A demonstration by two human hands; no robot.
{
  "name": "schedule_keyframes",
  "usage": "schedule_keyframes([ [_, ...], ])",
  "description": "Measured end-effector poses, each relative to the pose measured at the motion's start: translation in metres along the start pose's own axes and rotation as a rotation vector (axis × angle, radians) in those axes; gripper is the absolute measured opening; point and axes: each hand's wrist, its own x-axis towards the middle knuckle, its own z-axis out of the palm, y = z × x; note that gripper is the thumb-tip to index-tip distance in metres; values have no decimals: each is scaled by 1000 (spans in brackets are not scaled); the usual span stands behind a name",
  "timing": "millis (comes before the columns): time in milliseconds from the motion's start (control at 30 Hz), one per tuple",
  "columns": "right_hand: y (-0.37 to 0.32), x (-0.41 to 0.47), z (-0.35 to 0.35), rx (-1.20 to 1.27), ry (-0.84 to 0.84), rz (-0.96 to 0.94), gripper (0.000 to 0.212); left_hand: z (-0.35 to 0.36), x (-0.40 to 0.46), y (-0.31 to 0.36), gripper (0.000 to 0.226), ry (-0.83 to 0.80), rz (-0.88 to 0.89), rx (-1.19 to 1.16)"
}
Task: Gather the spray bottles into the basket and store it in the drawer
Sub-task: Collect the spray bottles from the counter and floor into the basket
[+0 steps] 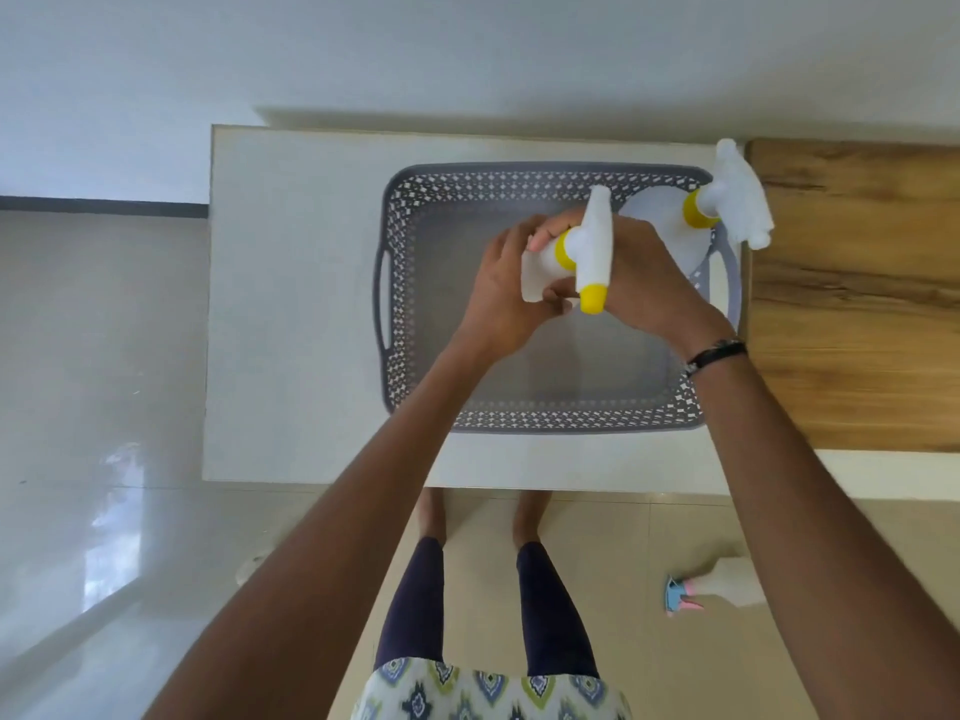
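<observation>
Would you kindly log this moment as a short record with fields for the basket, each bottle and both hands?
basket: grey, perforated, on white table
held bottle: white, yellow collar and nozzle, above the basket
left hand: grips the held bottle's body
right hand: on the held bottle by its sprayer head
second bottle: upright in the basket's far right corner
floor bottle: lying on the tiles, pink and blue sprayer
drawer: not in view

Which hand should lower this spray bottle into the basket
Probably the left hand: its fingers wrap the body of the held spray bottle over bare floor of the grey basket. The right hand sits behind the trigger head, near the upright bottle.
</observation>
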Motion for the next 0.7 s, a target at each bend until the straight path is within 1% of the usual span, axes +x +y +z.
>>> schedule_keyframes([
  [133,4,6,1,72,117,7,42,14,12,-1,80,52,-41,-46],
  [267,12,1,13,-16,350,77,48,17,20,7,78,53,-37,-64],
  [367,17,-3,24,-62,454,128,48,17,20,9,77,39,-36,-54],
  [533,15,-2,28,-36,496,161,46,17,20,6,75,19,-15,-39],
  [633,15,-1,28,-36,483,174,46,18,20,5,76,-1,-18,-59],
  [700,15,-1,27,-40,463,171,46,17,20,5,80,-12,-32,-56],
])
